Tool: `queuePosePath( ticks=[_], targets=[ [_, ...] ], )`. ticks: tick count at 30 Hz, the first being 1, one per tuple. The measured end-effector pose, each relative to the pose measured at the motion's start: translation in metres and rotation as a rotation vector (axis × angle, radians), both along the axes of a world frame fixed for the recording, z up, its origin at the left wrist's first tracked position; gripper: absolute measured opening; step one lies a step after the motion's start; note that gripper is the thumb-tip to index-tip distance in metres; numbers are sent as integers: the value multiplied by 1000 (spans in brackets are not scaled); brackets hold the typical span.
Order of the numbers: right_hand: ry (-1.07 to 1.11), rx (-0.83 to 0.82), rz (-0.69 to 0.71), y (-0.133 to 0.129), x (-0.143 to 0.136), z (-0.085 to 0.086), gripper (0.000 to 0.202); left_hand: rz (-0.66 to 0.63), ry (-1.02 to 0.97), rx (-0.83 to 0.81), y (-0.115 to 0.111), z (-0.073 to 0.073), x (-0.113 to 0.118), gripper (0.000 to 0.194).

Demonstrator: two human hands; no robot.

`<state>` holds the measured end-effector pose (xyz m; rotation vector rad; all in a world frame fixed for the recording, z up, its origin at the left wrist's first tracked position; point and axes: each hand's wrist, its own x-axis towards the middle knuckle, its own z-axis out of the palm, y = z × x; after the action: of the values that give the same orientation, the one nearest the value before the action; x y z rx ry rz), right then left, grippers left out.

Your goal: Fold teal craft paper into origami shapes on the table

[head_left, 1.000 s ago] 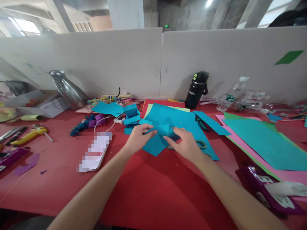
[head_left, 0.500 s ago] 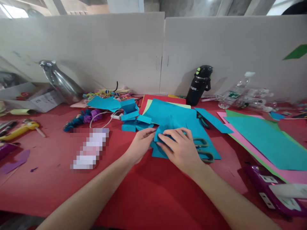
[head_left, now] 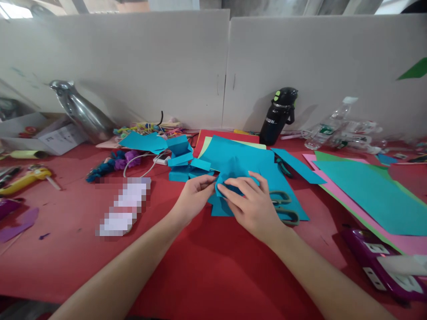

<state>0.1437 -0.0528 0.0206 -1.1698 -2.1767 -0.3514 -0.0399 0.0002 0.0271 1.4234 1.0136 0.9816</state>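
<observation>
Between my hands, near the middle of the view, is a small folded piece of blue paper (head_left: 220, 186). My left hand (head_left: 196, 195) pinches its left side between thumb and fingers. From the right, my right hand (head_left: 251, 202) grips the same piece, its upper fingers partly raised. Beneath and behind lie larger blue sheets (head_left: 240, 153). Scissors with dark green handles (head_left: 289, 216) rest on the blue paper just right of my right hand, their blades hidden. Several folded blue paper pieces (head_left: 180, 172) stand to the left, behind my left hand.
The red table (head_left: 187, 275) holds a pixelated phone-like item (head_left: 125, 206), a yellow glue gun (head_left: 28, 180), a steel jug (head_left: 85, 113), a black bottle (head_left: 276, 118), plastic bottles (head_left: 325, 129), coloured sheets (head_left: 370, 195) and a purple power strip (head_left: 376, 262).
The view has tilted slightly. My right hand's upper fingers have lifted and spread a little, while both hands remain at the small blue paper.
</observation>
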Motion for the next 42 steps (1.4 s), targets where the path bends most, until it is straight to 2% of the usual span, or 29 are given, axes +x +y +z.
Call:
queuePosePath(
  ticks=[3,7,9,13,20,22,27,31,34,37,40,42],
  targets=[
    [-22,-7,-18,-2,-1,1,31,-6,-40,-69,1,3,-2,23],
    [-37,-31,-60,-3,-3,3,30,-90,-195,-244,0,6,-4,25],
    [-37,-37,-72,-4,-5,3,30,-120,-253,-276,-1,6,-4,25],
    [-29,-51,-67,-6,-7,4,31,-123,-267,-253,-2,5,-5,24],
    [-60,-75,-60,-8,-10,5,33,-61,-146,-172,0,5,-6,32],
    [-49,-83,-48,-8,-11,5,35,-41,-67,-92,1,5,-6,32],
    [124,-36,-3,-10,-9,9,26,-85,207,267,-4,12,-8,29],
    [276,1,-72,-9,-6,20,22,1,307,436,-18,19,-6,28],
    [281,24,-108,-7,-4,24,16,78,383,639,-27,23,-5,26],
    [254,57,-135,-7,-4,23,10,67,454,845,-29,25,-6,29],
    [243,59,-135,-6,-4,18,9,49,550,951,-29,23,-8,36],
    [263,37,-86,-5,-4,16,10,38,605,973,-29,20,-9,39]
  ],
)
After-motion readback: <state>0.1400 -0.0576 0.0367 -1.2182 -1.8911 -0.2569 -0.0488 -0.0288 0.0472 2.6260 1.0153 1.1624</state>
